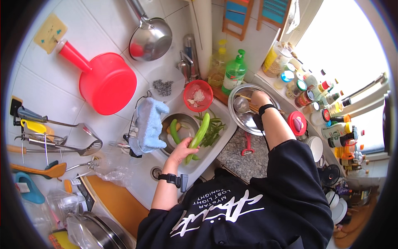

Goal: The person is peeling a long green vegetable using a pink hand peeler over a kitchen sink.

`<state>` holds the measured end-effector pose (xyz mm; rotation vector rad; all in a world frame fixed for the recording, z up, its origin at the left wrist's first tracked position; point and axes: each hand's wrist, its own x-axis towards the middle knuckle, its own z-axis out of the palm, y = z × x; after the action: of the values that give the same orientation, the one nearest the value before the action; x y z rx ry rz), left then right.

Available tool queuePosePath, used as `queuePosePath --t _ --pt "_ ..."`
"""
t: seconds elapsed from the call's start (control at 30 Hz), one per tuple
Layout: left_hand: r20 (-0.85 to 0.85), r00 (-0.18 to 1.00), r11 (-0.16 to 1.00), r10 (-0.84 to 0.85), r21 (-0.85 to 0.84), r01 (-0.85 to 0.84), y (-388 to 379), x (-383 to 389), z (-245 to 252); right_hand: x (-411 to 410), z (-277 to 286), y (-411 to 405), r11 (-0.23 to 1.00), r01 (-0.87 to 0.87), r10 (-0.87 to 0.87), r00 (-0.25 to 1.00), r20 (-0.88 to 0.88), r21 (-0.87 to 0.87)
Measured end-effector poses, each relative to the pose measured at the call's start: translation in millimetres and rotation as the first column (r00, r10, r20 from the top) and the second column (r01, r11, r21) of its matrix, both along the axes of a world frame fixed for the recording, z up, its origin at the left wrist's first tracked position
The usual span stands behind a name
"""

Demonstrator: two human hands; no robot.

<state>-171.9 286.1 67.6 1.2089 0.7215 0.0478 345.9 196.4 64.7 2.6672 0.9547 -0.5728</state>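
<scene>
My left hand point(181, 151) grips the lower part of a long, pale green vegetable point(202, 126) above the sink point(199, 169). Under it, a metal basin point(164, 146) holds another green vegetable point(174, 129) and a small brownish piece. Dark green peelings point(214, 129) lie in the sink to the right of the basin. Over at the steel bowl point(264, 132) on the counter, my right hand point(259, 98) is down among wooden chopsticks point(253, 107), beside a metal ladle point(241, 105). Its fingertips are hidden, so its grip does not show.
A red-handled peeler point(247, 146) lies on the granite counter point(238, 155). Behind the sink are a red strainer point(198, 95), a faucet point(186, 67) and a green soap bottle point(234, 73). A blue cloth point(149, 127) hangs at the left. Jars point(304, 98) line the windowsill.
</scene>
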Motion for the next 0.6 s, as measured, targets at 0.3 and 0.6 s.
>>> queuePosePath --t 0.3,0.6 --pt "-0.119 0.990 0.993 0.077 -0.083 -0.087 13.2 16.6 25.5 8.1 -13.9 -0.9 0.998 -0.026 0.024 0.999 0.046 0.053" --pt "-0.002 0.992 0.992 0.126 0.016 -0.126 23.2 13.5 6.4 -98.0 83.3 -5.1 0.631 0.446 0.224 0.679 -0.699 0.635"
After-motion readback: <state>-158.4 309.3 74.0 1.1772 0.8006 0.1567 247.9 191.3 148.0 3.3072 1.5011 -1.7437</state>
